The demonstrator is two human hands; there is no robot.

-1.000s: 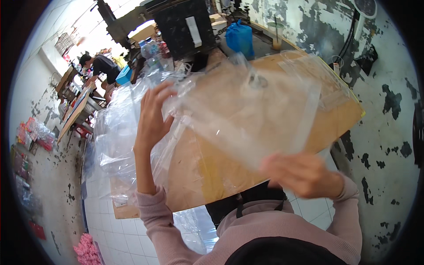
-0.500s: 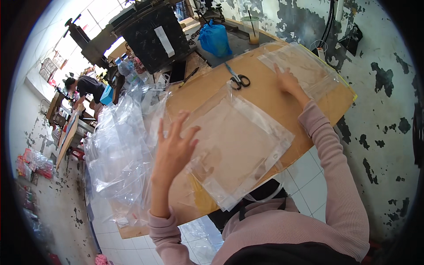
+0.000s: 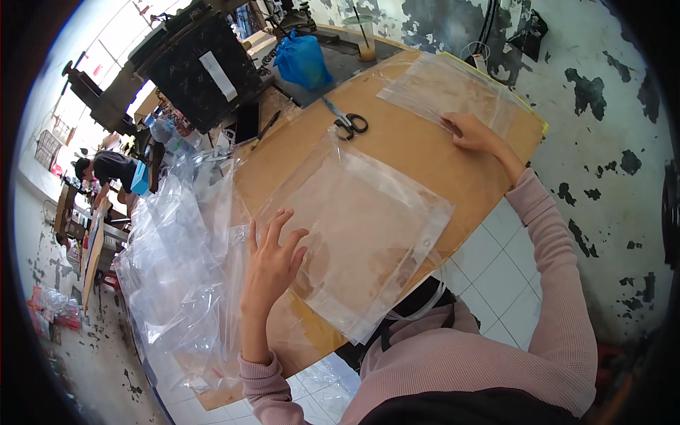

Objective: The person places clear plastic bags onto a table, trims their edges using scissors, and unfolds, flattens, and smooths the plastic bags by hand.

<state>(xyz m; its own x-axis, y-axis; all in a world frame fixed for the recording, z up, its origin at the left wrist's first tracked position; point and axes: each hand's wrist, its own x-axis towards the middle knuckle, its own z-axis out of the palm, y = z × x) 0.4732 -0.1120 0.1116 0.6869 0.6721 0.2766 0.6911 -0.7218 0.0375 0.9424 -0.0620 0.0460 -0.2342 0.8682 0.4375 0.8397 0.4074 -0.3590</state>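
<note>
A large clear plastic bag lies flat on the brown-topped table in front of me, its seamed edge along the right side. My left hand hovers over its left part, fingers spread, holding nothing. At the far right, my right hand has its fingers curled together at the near edge of a clear plastic sheet, pinching that edge. Whether one layer or more is between the fingers cannot be made out. Black-handled scissors rest beyond the bag.
Crumpled clear plastic heaps over the table's left side. Behind stand a black machine, a blue plastic bag and a drink cup. A phone lies near the machine. Another person bends over a table, far left.
My right hand has drawn back toward me from over the sheet to its near edge, and its fingers have closed. My left hand stays spread, slightly lower. The view has shifted.
</note>
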